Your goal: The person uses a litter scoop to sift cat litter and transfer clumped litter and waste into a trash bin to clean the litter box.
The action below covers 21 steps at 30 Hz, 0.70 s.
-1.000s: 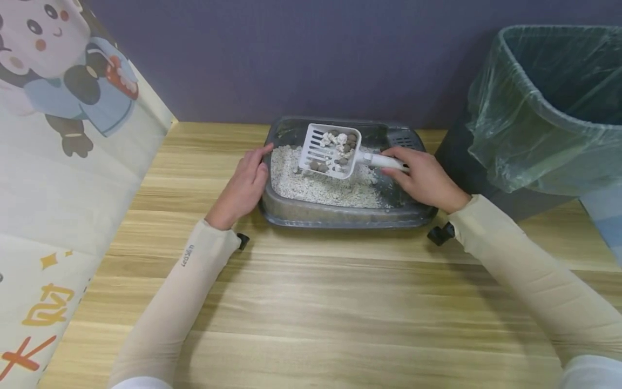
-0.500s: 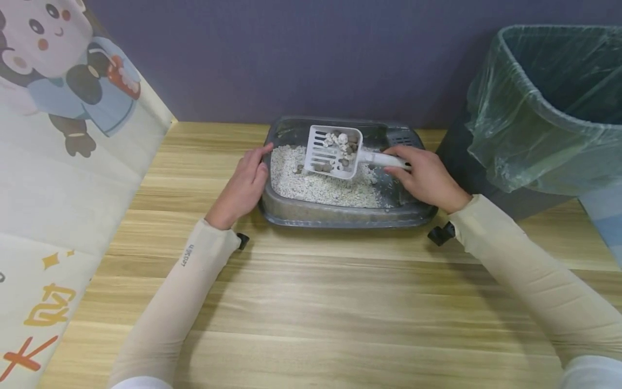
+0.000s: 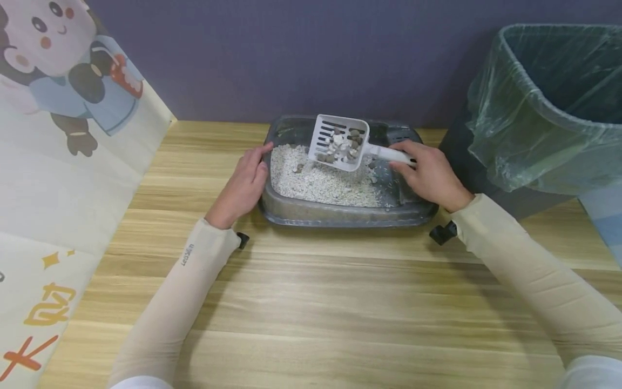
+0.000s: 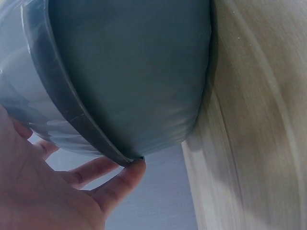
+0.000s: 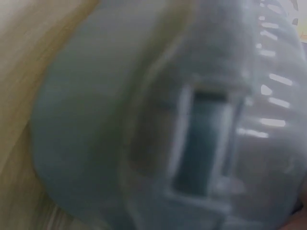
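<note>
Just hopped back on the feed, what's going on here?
Someone's right grip holds a white scoop by its handle above a gray tray of pale litter. The slotted scoop carries white and brown clumps, while at least one brown lump lies in the litter. The left grip rests against the tray's left end. A bin with a see-through bag stands to the tray's right.

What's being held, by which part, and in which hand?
White slotted scoop, by its handle, in the right hand. Left hand touches the litter tray at its rim; no clear grip.
</note>
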Available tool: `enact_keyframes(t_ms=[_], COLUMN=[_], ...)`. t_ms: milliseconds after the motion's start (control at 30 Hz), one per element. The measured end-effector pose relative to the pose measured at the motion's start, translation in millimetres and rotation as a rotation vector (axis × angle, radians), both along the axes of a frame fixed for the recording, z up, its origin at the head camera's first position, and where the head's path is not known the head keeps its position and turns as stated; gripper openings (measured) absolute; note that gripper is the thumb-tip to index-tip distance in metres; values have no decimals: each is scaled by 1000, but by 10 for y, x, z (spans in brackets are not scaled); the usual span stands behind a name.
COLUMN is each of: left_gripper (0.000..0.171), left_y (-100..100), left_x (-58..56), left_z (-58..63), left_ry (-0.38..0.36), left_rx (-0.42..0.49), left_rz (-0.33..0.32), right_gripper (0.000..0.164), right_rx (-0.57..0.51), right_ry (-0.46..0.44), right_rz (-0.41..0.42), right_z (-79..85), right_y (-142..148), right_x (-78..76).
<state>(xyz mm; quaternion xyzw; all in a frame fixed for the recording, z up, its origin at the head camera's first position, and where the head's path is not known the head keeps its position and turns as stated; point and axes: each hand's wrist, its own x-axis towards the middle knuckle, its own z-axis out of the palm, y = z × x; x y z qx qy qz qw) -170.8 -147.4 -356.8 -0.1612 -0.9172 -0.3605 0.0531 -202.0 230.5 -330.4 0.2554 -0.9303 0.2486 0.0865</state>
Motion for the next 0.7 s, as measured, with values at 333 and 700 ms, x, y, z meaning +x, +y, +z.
enact_keyframes(t_ms=[333, 700], left_gripper=[47, 49], left_y=[1, 10], left_x=[-14, -23], left_z=[-7, 8], left_ry=[24, 6], left_rx=[1, 15], left_rz=[-9, -20], right_gripper=[43, 40], right_rx=[6, 14], right_ry=[-129, -53], right_rz=[-13, 4], right_z=[14, 329], right_y=[-12, 1], right_x=[33, 192])
